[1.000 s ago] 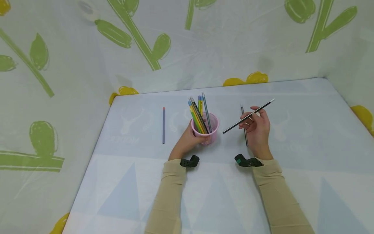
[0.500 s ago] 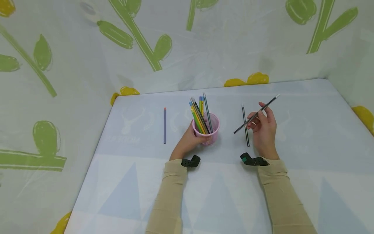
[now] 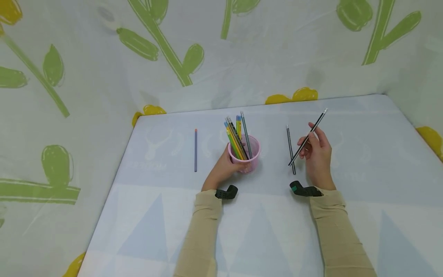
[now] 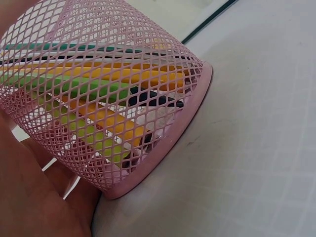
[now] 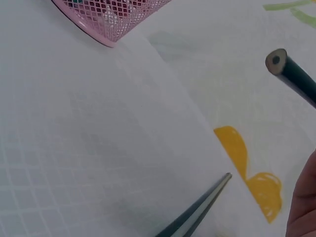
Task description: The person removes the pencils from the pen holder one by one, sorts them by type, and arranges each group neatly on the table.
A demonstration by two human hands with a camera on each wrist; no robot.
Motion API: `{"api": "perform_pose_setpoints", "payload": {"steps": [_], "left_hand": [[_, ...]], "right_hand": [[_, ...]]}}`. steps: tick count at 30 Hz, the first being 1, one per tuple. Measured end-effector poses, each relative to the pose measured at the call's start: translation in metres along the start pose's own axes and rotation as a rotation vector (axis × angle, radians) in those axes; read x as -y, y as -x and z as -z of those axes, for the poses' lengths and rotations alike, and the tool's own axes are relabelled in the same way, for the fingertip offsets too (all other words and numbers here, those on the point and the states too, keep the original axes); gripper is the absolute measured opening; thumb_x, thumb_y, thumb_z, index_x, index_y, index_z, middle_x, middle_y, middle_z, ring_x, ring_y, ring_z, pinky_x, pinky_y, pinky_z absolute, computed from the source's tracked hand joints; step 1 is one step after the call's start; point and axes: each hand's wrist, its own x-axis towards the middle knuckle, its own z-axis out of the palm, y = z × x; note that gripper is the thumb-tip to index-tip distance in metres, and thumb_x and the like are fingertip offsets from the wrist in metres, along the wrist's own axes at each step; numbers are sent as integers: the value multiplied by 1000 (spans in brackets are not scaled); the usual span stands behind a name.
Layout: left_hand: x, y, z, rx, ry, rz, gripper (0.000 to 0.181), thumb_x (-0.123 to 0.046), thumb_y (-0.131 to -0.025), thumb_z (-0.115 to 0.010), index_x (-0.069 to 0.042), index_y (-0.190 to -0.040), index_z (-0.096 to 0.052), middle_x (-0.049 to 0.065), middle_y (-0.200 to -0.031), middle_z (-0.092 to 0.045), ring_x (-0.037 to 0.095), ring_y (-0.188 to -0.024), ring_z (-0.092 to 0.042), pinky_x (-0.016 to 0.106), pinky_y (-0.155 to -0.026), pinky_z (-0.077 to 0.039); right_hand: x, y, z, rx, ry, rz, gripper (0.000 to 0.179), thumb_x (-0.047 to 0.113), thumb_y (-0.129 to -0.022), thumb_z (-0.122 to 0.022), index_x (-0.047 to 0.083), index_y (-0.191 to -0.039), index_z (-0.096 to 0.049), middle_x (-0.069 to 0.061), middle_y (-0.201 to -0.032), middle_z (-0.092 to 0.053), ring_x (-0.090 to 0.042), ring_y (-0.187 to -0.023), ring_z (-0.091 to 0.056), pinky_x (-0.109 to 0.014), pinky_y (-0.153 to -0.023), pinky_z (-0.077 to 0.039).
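Observation:
My left hand (image 3: 221,169) grips a pink mesh pencil cup (image 3: 255,149) around its lower left side; the cup stands upright on the table. Inside lean several pencils (image 3: 236,140) in green, yellow, black and teal. Off to the right, my right hand (image 3: 320,159) pinches a black pencil with white stripes (image 3: 320,119), tilted, its white-tipped end up. The blunt lower end, with the bare lead showing, faces the right wrist view. Beneath it lies a similar striped pencil (image 3: 289,143), which the held one overlaps in the head view.
A purple pencil with an orange end (image 3: 195,152) lies left of the cup. The pale blue and white tablecloth (image 3: 263,231) reaches back to a cloth wall (image 3: 235,77) printed with green leaves and yellow shapes.
My right hand has drawn away from the cup to the right, and its pencil has turned steeper, with the lower end swinging over the lying pencil. The left hand keeps hold of the cup.

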Motion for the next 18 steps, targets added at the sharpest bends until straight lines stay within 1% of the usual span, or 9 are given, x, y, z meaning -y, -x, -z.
{"api": "perform_pose_setpoints", "payload": {"steps": [5, 9, 15, 18], "left_hand": [[1, 1, 0, 0, -13, 16, 85, -22, -69, -76, -22, -136, -24, 0, -127, -43, 15, -112, -43, 33, -93, -37], [0, 1, 0, 4, -18, 24, 84, -22, -69, -76, -22, -135, -24, 0, -127, -43, 15, -112, -43, 33, -92, -38], [1, 1, 1, 4, 6, 16, 83, -22, -69, -77, -21, -134, -26, 2, -127, -43, 16, -113, -44, 33, -94, -36], [7, -2, 1, 1, 19, 13, 84, -23, -68, -78, -23, -134, -25, 1, -127, -43, 15, -114, -43, 33, -95, -35]], "right_hand": [[-3, 0, 5, 0, 23, -46, 37, 19, -93, -47, 10, -128, -46, -10, -73, -56, -16, -49, -41, -20, -42, -39], [-5, 0, 7, -10, 76, -109, 37, 21, -93, -47, 12, -129, -46, -9, -73, -56, -15, -51, -40, -19, -42, -37], [-6, -2, 10, -20, 264, -228, 37, 25, -93, -46, 18, -130, -47, -2, -71, -55, -10, -52, -37, -20, -42, -30], [-5, -3, 12, -15, 385, -289, 38, 24, -94, -44, 19, -132, -45, 2, -70, -55, -8, -50, -34, -21, -41, -27]]}}
